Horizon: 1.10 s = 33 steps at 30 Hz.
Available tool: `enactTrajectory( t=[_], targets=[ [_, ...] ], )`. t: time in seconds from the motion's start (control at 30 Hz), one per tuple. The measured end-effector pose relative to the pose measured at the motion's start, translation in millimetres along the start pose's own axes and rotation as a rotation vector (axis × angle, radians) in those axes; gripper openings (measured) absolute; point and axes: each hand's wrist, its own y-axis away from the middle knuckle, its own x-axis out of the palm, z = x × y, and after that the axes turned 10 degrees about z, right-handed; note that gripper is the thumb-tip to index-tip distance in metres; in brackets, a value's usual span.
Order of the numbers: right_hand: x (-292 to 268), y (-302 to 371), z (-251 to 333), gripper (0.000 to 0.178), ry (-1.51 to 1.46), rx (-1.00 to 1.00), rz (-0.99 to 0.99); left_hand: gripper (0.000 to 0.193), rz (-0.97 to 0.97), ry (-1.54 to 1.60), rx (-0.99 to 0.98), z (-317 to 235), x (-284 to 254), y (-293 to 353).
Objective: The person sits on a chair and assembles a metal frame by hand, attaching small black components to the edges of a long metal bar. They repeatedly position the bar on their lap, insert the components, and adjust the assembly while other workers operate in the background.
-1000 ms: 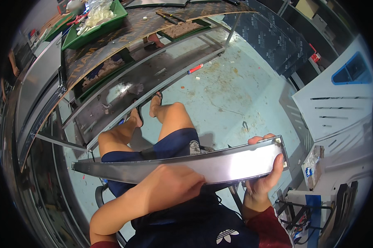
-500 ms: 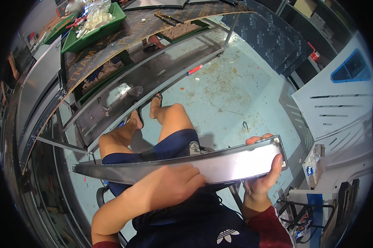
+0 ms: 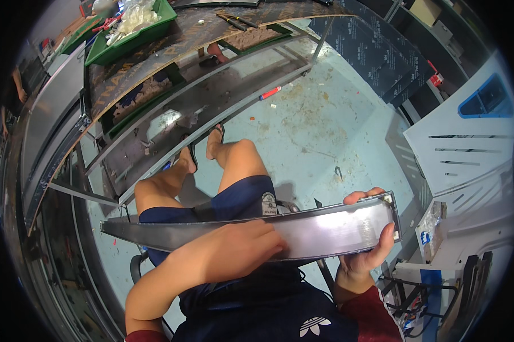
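Across my lap lies a long metal panel [image 3: 336, 228], shiny inside, with a thin raised dark rim and a narrower left end. My right hand [image 3: 368, 253] grips its wide right end, thumb over the near edge and fingertips curling over the far edge. Small whitish patches show in the corners at that end. Near the panel's middle my left hand [image 3: 240, 248] rests on the inner face, its fingers curled and pressed together. Whatever is under those fingers, if anything, is hidden.
Ahead stands a workbench [image 3: 171, 48] with a green tray [image 3: 132, 35] of pale pieces and pliers [image 3: 234, 21]. A metal-framed lower shelf [image 3: 211, 100] is beneath it. A red tube [image 3: 270, 93] lies on the floor. A white slotted panel [image 3: 465, 134] stands at right.
The panel's wide end has shifted slightly right and down along with my right hand. My left hand's fingers have moved a little over the inner face.
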Motion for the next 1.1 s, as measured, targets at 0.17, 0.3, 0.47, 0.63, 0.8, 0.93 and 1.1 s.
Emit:
enactTrajectory(
  t=[0.17,0.3,0.47,0.63,0.8,0.93,1.1],
  targets=[
    [-2,2,5,0.072,0.046,0.061,0.020,0.011,0.100,0.189,-0.002,5,-11,11],
    [1,4,5,0.073,0.078,0.054,-0.007,0.012,0.194,0.160,0.039,8,-15,2],
    [5,4,7,0.071,0.065,0.041,-0.023,0.013,0.392,0.038,0.023,4,-30,-11],
    [9,3,9,0.071,0.081,0.037,-0.047,0.015,0.523,-0.014,0.032,5,-34,-25],
    [8,5,10,0.074,0.103,0.024,-0.034,0.014,0.549,0.136,0.007,10,-31,-26],
    [4,5,9,0.075,0.115,0.038,-0.032,0.015,0.520,0.296,-0.045,15,-32,-22],
    [2,4,7,0.075,0.124,0.029,-0.015,0.017,0.477,0.146,0.039,10,-34,-18]
  ],
)
